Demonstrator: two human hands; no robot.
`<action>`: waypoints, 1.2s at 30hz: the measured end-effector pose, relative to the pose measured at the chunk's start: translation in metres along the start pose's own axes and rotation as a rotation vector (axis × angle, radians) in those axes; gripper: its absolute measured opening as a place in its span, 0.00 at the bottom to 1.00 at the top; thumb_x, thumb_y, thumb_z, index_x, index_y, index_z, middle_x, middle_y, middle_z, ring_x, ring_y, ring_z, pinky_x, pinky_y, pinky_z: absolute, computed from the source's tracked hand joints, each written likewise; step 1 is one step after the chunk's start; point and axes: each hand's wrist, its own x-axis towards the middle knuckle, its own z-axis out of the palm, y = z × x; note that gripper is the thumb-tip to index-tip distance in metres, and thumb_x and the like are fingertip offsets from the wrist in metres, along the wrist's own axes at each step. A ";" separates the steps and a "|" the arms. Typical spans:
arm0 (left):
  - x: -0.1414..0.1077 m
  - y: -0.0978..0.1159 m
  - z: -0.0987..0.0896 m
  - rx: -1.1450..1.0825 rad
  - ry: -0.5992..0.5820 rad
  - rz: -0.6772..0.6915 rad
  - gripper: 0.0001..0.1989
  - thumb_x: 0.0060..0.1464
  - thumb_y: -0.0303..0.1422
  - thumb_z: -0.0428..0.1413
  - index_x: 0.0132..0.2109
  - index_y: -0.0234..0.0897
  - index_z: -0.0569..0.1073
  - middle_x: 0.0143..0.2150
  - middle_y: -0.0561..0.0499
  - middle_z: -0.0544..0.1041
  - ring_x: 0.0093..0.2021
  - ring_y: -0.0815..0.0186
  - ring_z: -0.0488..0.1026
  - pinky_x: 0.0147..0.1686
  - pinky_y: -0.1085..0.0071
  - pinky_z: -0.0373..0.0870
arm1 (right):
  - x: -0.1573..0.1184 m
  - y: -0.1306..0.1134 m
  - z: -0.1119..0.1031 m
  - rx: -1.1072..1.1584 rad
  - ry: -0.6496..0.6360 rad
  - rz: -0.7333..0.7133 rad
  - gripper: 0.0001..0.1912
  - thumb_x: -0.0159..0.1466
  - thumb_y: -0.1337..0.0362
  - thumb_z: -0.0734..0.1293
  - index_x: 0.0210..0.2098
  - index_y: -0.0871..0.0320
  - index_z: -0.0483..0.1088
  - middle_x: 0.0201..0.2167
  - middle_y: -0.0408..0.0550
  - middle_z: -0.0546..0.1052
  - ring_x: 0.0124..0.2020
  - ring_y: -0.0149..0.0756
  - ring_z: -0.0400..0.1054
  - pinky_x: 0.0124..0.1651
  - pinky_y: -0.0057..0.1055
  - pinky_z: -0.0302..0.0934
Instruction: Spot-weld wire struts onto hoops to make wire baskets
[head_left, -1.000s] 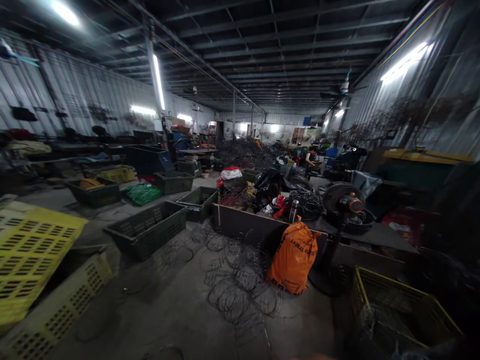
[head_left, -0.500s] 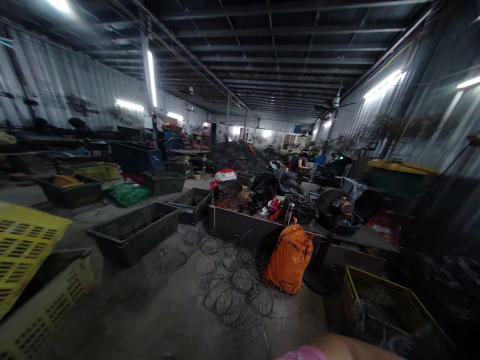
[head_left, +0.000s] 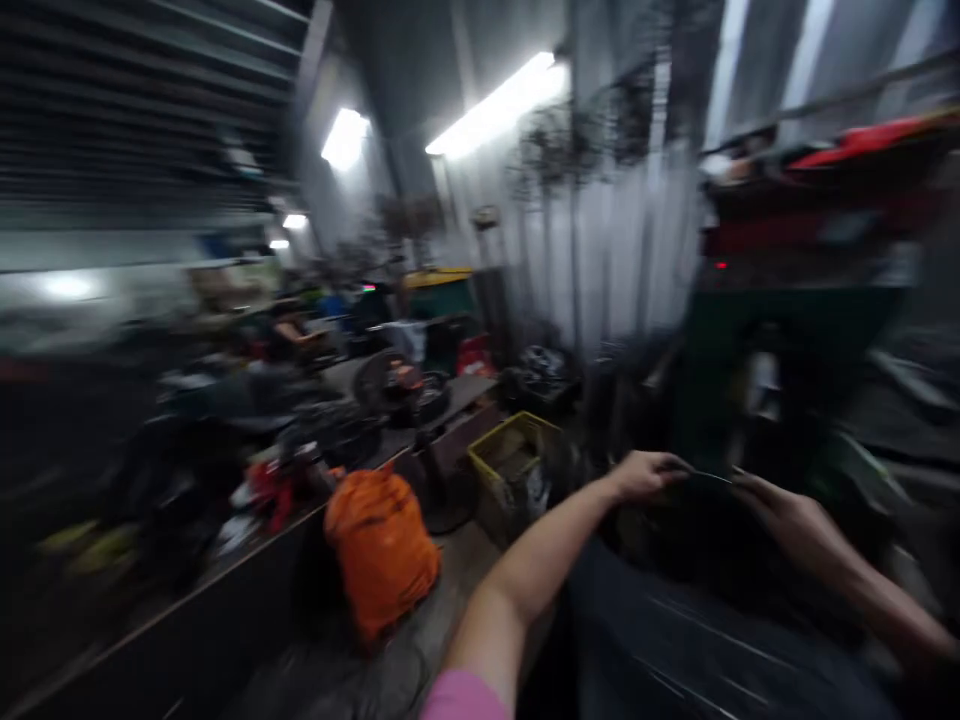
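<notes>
My left hand (head_left: 649, 474) reaches out at the right of the head view, its fingers pinched on one end of a thin wire (head_left: 711, 476). The other end is pinched in my right hand (head_left: 776, 503). Between the two hands the wire bows slightly, its middle bare. Behind my hands stands a dark green machine (head_left: 795, 380), blurred by motion. Below them a dark, sheet-like surface (head_left: 675, 630) spreads towards me; I cannot make out what it is.
An orange bag (head_left: 382, 560) stands on the floor by a low dark panel (head_left: 217, 600). A yellow-rimmed crate (head_left: 517, 450) and a pedestal fan (head_left: 397, 380) are left of my arms. A person (head_left: 292, 325) sits further back. The corrugated wall (head_left: 570, 270) runs behind.
The view has swung to the right. Both my hands with the wire now show, along with the green machine; before, only part of one arm showed at the bottom edge.
</notes>
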 end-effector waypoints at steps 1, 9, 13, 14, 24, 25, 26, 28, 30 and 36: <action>0.009 -0.004 0.013 -0.005 -0.012 -0.010 0.16 0.49 0.38 0.53 0.44 0.33 0.72 0.36 0.50 0.74 0.35 0.69 0.68 0.36 0.74 0.65 | -0.012 0.010 -0.007 0.024 -0.047 0.090 0.13 0.59 0.52 0.60 0.31 0.51 0.72 0.29 0.50 0.75 0.30 0.38 0.69 0.32 0.31 0.62; 0.037 -0.047 0.036 -0.189 -0.192 -0.255 0.20 0.51 0.41 0.51 0.46 0.33 0.68 0.22 0.57 0.66 0.14 0.78 0.59 0.14 0.80 0.56 | -0.026 0.043 0.003 0.095 -0.113 0.310 0.14 0.56 0.56 0.59 0.32 0.57 0.71 0.29 0.45 0.75 0.32 0.38 0.68 0.37 0.29 0.60; 0.047 -0.058 0.047 -0.192 -0.217 -0.258 0.22 0.50 0.45 0.50 0.47 0.35 0.67 0.23 0.57 0.66 0.14 0.78 0.60 0.13 0.80 0.55 | -0.031 0.059 0.004 0.083 -0.115 0.369 0.12 0.57 0.59 0.59 0.32 0.57 0.71 0.30 0.45 0.75 0.34 0.37 0.68 0.37 0.28 0.60; 0.050 -0.061 0.050 -0.175 -0.213 -0.246 0.21 0.50 0.44 0.50 0.47 0.35 0.68 0.23 0.56 0.67 0.14 0.77 0.60 0.14 0.80 0.56 | -0.031 0.063 0.004 0.078 -0.121 0.378 0.12 0.57 0.59 0.59 0.32 0.57 0.71 0.30 0.45 0.75 0.34 0.37 0.68 0.37 0.28 0.59; 0.075 -0.083 0.063 0.070 -0.149 -0.067 0.14 0.51 0.38 0.50 0.41 0.34 0.73 0.29 0.52 0.73 0.28 0.71 0.67 0.28 0.77 0.64 | -0.030 0.083 0.010 0.050 -0.148 0.396 0.14 0.58 0.56 0.57 0.32 0.58 0.70 0.26 0.44 0.73 0.29 0.35 0.66 0.33 0.27 0.59; 0.077 -0.083 0.062 0.071 -0.166 -0.090 0.15 0.51 0.39 0.50 0.41 0.34 0.73 0.27 0.53 0.72 0.26 0.72 0.67 0.25 0.78 0.63 | -0.029 0.086 0.010 0.049 -0.148 0.397 0.14 0.58 0.56 0.57 0.32 0.58 0.70 0.26 0.44 0.73 0.29 0.35 0.66 0.33 0.27 0.59; 0.080 -0.083 0.061 0.064 -0.186 -0.113 0.16 0.52 0.39 0.49 0.42 0.34 0.72 0.25 0.53 0.71 0.23 0.73 0.65 0.23 0.78 0.63 | -0.028 0.088 0.011 0.046 -0.148 0.398 0.15 0.58 0.56 0.57 0.32 0.57 0.70 0.26 0.44 0.73 0.29 0.35 0.66 0.32 0.27 0.59; 0.085 -0.081 0.058 0.043 -0.228 -0.137 0.17 0.53 0.41 0.47 0.41 0.33 0.72 0.21 0.55 0.68 0.18 0.74 0.63 0.19 0.78 0.61 | -0.026 0.091 0.011 0.040 -0.143 0.403 0.15 0.58 0.55 0.57 0.33 0.57 0.70 0.26 0.44 0.73 0.28 0.35 0.66 0.32 0.28 0.58; 0.090 -0.079 0.056 0.040 -0.253 -0.137 0.18 0.53 0.41 0.46 0.41 0.33 0.72 0.20 0.55 0.68 0.16 0.75 0.62 0.17 0.79 0.59 | -0.023 0.094 0.011 0.039 -0.125 0.411 0.15 0.58 0.55 0.57 0.33 0.57 0.70 0.25 0.45 0.73 0.28 0.35 0.66 0.32 0.28 0.58; 0.105 -0.077 0.057 0.155 -0.217 -0.020 0.14 0.51 0.32 0.50 0.45 0.35 0.72 0.33 0.52 0.75 0.28 0.71 0.70 0.29 0.76 0.66 | -0.016 0.101 0.009 0.093 -0.080 0.427 0.17 0.58 0.53 0.57 0.33 0.57 0.70 0.25 0.45 0.73 0.28 0.36 0.66 0.30 0.27 0.60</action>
